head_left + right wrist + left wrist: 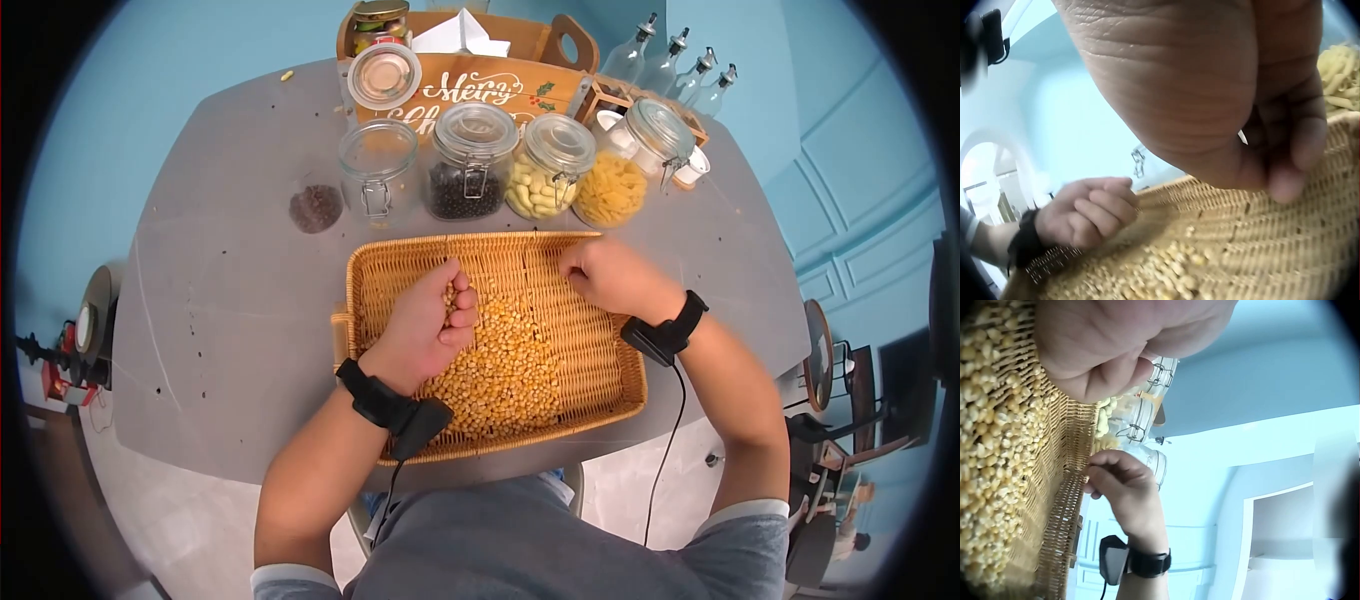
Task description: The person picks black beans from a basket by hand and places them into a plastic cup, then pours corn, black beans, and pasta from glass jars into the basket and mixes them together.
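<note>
A shallow wicker basket [590, 400] lies before me, with yellow corn kernels [500, 370] spread over its left and middle part. My left hand [425, 320] is curled above the kernels, and some kernels show between its thumb and fingers. In the right wrist view that left hand [1088, 215] appears as a loose fist over the basket. At the basket's far right corner, my right hand [620, 280] has its fingers bent in. Its thumb and fingertips [1285, 181] come together close to the woven wall, and nothing shows held between them.
Behind the basket stand clip-top jars: one without contents [378, 170], one of black beans [466, 185], one of pale peanut-shaped pieces [540, 190] and one of pasta [612, 190]. A dark reddish heap [316, 208] lies left. A wooden crate [480, 85] and glass bottles [660, 70] stand farther back.
</note>
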The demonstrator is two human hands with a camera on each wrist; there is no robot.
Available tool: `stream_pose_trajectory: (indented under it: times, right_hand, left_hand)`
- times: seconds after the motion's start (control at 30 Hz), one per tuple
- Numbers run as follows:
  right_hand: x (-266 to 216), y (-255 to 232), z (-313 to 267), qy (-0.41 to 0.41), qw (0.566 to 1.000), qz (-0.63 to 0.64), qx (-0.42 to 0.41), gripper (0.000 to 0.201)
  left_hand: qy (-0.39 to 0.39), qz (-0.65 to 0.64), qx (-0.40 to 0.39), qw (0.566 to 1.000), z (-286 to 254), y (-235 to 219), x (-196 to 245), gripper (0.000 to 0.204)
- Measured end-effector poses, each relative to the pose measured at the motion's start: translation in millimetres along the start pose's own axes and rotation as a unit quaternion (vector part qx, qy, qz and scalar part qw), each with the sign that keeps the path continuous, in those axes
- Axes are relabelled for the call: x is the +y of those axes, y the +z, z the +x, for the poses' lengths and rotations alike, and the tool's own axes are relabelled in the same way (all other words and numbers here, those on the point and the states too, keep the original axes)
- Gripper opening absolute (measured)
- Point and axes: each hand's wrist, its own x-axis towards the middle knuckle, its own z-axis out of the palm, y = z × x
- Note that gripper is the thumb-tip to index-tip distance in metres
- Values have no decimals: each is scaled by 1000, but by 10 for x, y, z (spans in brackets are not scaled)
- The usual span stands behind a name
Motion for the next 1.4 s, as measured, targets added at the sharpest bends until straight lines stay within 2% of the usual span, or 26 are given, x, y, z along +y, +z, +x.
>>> stream_pose_trajectory:
  times: [0.1, 0.17, 0.2, 0.27, 0.3, 0.37, 0.47, 0.5, 0.53, 0.6, 0.63, 0.7, 0.8, 0.83, 0.87, 0.93, 0.97, 1.1, 1.17, 1.2, 1.27, 1.3, 1.37, 1.4]
  right_hand:
    - [152, 156, -109, -4, 1000, 3, 31, 15]
    - [91, 148, -202, 61, 996, -65, -2, 31]
    - [9, 137, -233, 62, 996, -64, -3, 31]
    - [-210, 147, -292, -64, 992, 111, -24, 49]
    - [-308, 194, -321, -61, 992, 111, -23, 49]
    - [-514, 304, -351, -15, 988, 113, -102, 65]
    - [-777, 424, -393, -27, 985, 122, -115, 72]
    - [-784, 509, -390, -28, 981, 165, -103, 58]
    - [-771, 572, -376, -28, 981, 165, -103, 58]
    - [-736, 645, -361, -68, 979, 167, -94, 40]
    - [-718, 642, -348, -68, 979, 166, -94, 40]
    - [-662, 596, -267, -98, 979, 150, -102, 25]
    - [-680, 275, -162, -89, 972, 206, -71, 18]
    - [-761, 106, -127, -48, 972, 216, -78, 16]
    - [-792, 16, -66, -48, 972, 216, -77, 16]
    - [-867, -131, 71, -116, 969, 216, -29, 18]
    - [-1017, -306, 118, -74, 976, 197, -62, 22]
    - [-1087, -191, 296, -71, 969, 226, -65, 24]
    - [-1112, -145, 328, -100, 966, 230, -58, 26]
    - [-1127, -154, 320, -101, 966, 229, -60, 26]
    - [-1122, -208, 269, -37, 967, 253, -1, 26]
    - [-1062, -209, 254, -38, 967, 253, -3, 26]
    - [-854, -142, 235, 8, 991, 132, -29, 39]
    - [-730, -9, 204, 8, 991, 131, -28, 39]
  left_hand:
    - [-5, 1, 3, 1000, 13, 39, -8, 25]
    - [0, -8, 4, 1000, 24, 18, -6, 25]
    - [-1, -9, 5, 1000, 24, 11, -2, 25]
    - [3, -18, 1, 1000, 23, 17, 5, 26]
    - [1, -17, -1, 1000, 19, 22, 1, 26]
    - [13, -2, 3, 1000, 9, 31, -2, 26]
    - [8, -3, 4, 1000, -8, 31, -2, 24]
    - [8, -3, 5, 1000, -8, 26, -3, 24]
    - [6, 15, 10, 1000, -5, 24, -6, 23]
    - [4, 34, 14, 999, 3, 38, -8, 23]
    - [1, 41, 18, 999, 3, 40, -10, 22]
    - [0, 46, 23, 999, 6, 19, -7, 22]
    - [-9, 38, 5, 999, 12, -29, -10, 23]
    - [-9, 49, 16, 999, 8, -17, -15, 23]
    - [-9, 62, 27, 998, 6, 5, -24, 24]
    - [-5, 70, 40, 997, -110, 225, -37, 24]
    - [-1, 78, 53, 996, -150, 297, -43, 24]
    - [-17, 93, 17, 995, -41, 186, -59, 24]
    - [-29, -80, -110, 990, 64, 34, -34, 21]
    - [-28, -82, -109, 990, 41, 32, -28, 21]
    - [15, -14, -43, 999, -32, 69, -9, 20]
    - [15, -16, -43, 999, -18, 32, -2, 20]
    - [-21, -37, -26, 999, 25, -56, 20, 19]
    - [-21, -37, -27, 999, 22, -60, 26, 19]
